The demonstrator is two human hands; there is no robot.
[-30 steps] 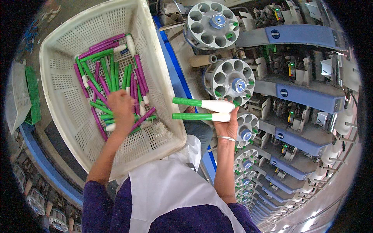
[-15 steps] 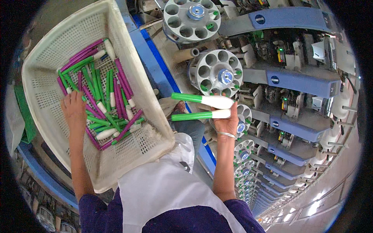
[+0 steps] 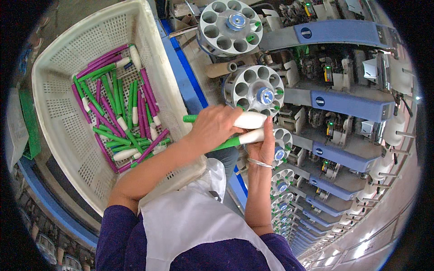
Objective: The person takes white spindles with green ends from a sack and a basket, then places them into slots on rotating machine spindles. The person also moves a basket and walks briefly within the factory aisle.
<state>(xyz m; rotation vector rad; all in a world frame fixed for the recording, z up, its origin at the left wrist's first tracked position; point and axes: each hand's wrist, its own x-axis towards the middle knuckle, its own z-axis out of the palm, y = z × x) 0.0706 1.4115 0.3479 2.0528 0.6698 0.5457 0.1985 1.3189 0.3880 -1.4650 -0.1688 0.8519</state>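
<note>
My right hand (image 3: 264, 147) is closed round the white, wound ends of two yarn bobbins with green tubes. My left hand (image 3: 214, 126) reaches across from the left, its fingers closed on the upper yarn bobbin (image 3: 251, 120). That bobbin's green end pokes out beyond the left hand, whose back hides the middle of the tube. Just beneath, the lower yarn bobbin (image 3: 251, 136) slants down to the left, its green tube (image 3: 227, 144) partly under the left hand. A round grey magazine (image 3: 243, 88) with open pockets stands right behind the bobbins.
At the left, a white perforated basket (image 3: 151, 34) holds several loose purple (image 3: 151, 97) and green tubes (image 3: 118, 97), some with white yarn. Another round magazine (image 3: 222, 20) stands farther back. Blue machine arms (image 3: 343, 34) line the right side. An empty tan tube (image 3: 219, 69) lies between the magazines.
My left hand has left the basket and moved right onto the upper bobbin. The lower bobbin has tilted, its green end now lower. My right hand still holds both bobbins.
</note>
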